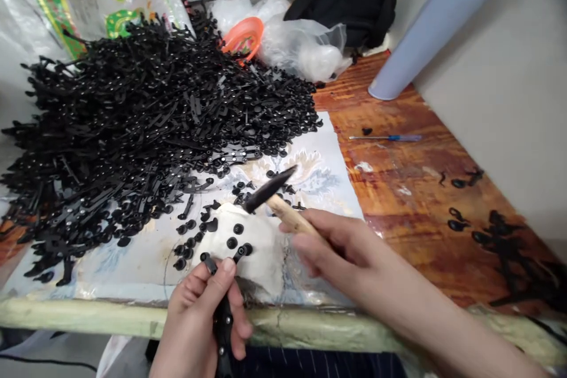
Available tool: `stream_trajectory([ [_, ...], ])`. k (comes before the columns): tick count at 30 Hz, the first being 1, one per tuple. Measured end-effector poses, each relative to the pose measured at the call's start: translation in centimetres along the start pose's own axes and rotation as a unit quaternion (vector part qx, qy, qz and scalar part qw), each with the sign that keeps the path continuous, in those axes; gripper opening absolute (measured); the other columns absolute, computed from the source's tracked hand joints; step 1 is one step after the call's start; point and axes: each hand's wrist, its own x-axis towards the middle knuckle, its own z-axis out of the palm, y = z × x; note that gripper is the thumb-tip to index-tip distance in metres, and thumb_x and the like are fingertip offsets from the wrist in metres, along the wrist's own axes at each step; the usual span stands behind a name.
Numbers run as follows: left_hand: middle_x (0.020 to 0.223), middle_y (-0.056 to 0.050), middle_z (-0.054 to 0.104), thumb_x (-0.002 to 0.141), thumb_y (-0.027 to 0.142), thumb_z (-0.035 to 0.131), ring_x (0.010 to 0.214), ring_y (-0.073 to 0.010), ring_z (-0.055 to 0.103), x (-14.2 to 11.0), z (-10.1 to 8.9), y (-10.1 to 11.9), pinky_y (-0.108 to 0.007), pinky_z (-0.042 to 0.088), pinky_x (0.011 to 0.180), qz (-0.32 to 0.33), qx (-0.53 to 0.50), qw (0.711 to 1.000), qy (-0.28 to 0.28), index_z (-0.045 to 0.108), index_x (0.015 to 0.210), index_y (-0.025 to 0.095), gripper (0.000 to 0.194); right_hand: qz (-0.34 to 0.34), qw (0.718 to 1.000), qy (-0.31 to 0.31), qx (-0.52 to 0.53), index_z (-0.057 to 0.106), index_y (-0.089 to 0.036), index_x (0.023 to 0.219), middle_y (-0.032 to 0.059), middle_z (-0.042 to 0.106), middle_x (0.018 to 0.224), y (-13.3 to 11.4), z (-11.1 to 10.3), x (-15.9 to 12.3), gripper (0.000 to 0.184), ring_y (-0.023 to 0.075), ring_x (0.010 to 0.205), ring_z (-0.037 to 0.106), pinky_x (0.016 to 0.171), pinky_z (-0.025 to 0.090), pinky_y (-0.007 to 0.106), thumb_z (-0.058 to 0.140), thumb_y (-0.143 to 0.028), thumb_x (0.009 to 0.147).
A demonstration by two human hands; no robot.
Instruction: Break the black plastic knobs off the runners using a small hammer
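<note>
My left hand (204,307) is closed round a black plastic strip (222,322), its upper end resting on a white pad (261,248) near the table's front edge. My right hand (336,248) grips the wooden handle of a small hammer (270,189), whose black head hangs tilted just above the pad. A few loose black round caps (232,242) lie on the pad. A big heap of black plastic strips (133,124) fills the left half of the table, just beyond both hands.
An orange bowl (244,36) and clear plastic bags (305,41) sit behind the heap. A blue-handled screwdriver (390,137) lies on the brown wooden tabletop at right, near a pale blue roll (425,29) and a grey wall. Scattered black pieces (500,236) lie at far right.
</note>
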Motion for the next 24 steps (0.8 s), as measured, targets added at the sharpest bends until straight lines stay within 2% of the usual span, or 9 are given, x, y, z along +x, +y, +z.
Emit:
stream_trajectory([
  [2,0.041,0.002,0.059,0.061,0.041,0.083,0.027,-0.0089,0.044,0.0,0.2,0.1,-0.018,0.035,0.024,0.008,0.016,1.0,0.009,0.059,0.052,0.017,0.035,0.069,0.995,-0.041,0.054,0.059,-0.019,0.09,-0.0093,0.036,0.053,0.4,0.9,1.4,0.01,0.008,0.043,0.033,0.039,0.028,0.019,0.052,-0.018,0.084],
  [4,0.04,0.003,0.058,0.059,0.041,0.085,0.026,-0.008,0.042,-0.1,0.5,0.2,-0.017,0.034,0.024,0.015,0.028,0.999,0.024,0.061,0.054,0.017,0.034,0.094,0.993,-0.045,0.063,0.06,-0.02,0.091,-0.0103,0.037,0.052,0.7,1.8,2.4,0.02,0.0071,0.041,0.033,0.038,0.028,0.018,0.055,-0.011,0.074],
  [6,0.04,0.004,0.058,0.059,0.041,0.085,0.025,-0.0072,0.041,-0.3,0.7,0.2,-0.016,0.032,0.024,0.023,0.041,0.998,0.033,0.061,0.055,0.017,0.034,0.08,0.994,-0.039,0.058,0.064,-0.021,0.091,-0.0092,0.045,0.053,0.9,2.7,3.0,0.026,0.0077,0.041,0.038,0.039,0.031,0.018,0.058,-0.011,0.067],
  [9,0.038,0.003,0.057,0.062,0.043,0.082,0.025,-0.0067,0.041,-0.4,0.7,0.2,-0.015,0.032,0.025,0.032,0.064,0.997,0.03,0.058,0.052,0.017,0.037,0.033,0.998,-0.029,0.04,0.067,-0.022,0.08,-0.0073,0.051,0.053,1.1,3.8,3.4,0.023,0.0093,0.045,0.044,0.042,0.034,0.019,0.062,-0.012,0.061],
  [12,0.037,0.002,0.056,0.066,0.045,0.079,0.026,-0.0075,0.041,-0.3,0.5,0.2,-0.015,0.033,0.027,0.03,0.087,0.996,0.018,0.058,0.052,0.017,0.037,-0.003,1.0,-0.016,0.022,0.064,-0.022,0.073,-0.0076,0.05,0.051,1.4,4.4,3.7,0.017,0.0081,0.044,0.043,0.043,0.032,0.019,0.062,-0.011,0.06],
  [18,0.036,0.0,0.056,0.066,0.049,0.078,0.03,-0.0093,0.043,0.2,0.2,0.3,-0.017,0.035,0.027,0.017,0.098,0.995,-0.009,0.06,0.053,0.018,0.038,-0.037,0.999,-0.004,-0.005,0.062,-0.021,0.071,-0.0079,0.049,0.051,1.9,4.5,4.1,0.015,0.0066,0.044,0.042,0.044,0.029,0.018,0.059,-0.009,0.062],
  [24,0.039,0.002,0.055,0.061,0.048,0.082,0.031,-0.0095,0.044,-0.1,0.0,0.6,-0.017,0.036,0.026,0.018,0.079,0.997,0.01,0.063,0.058,0.017,0.036,-0.043,0.999,-0.003,-0.028,0.064,-0.021,0.073,-0.0065,0.052,0.053,1.8,4.6,4.0,0.014,0.0087,0.049,0.047,0.046,0.032,0.019,0.06,-0.011,0.064],
])
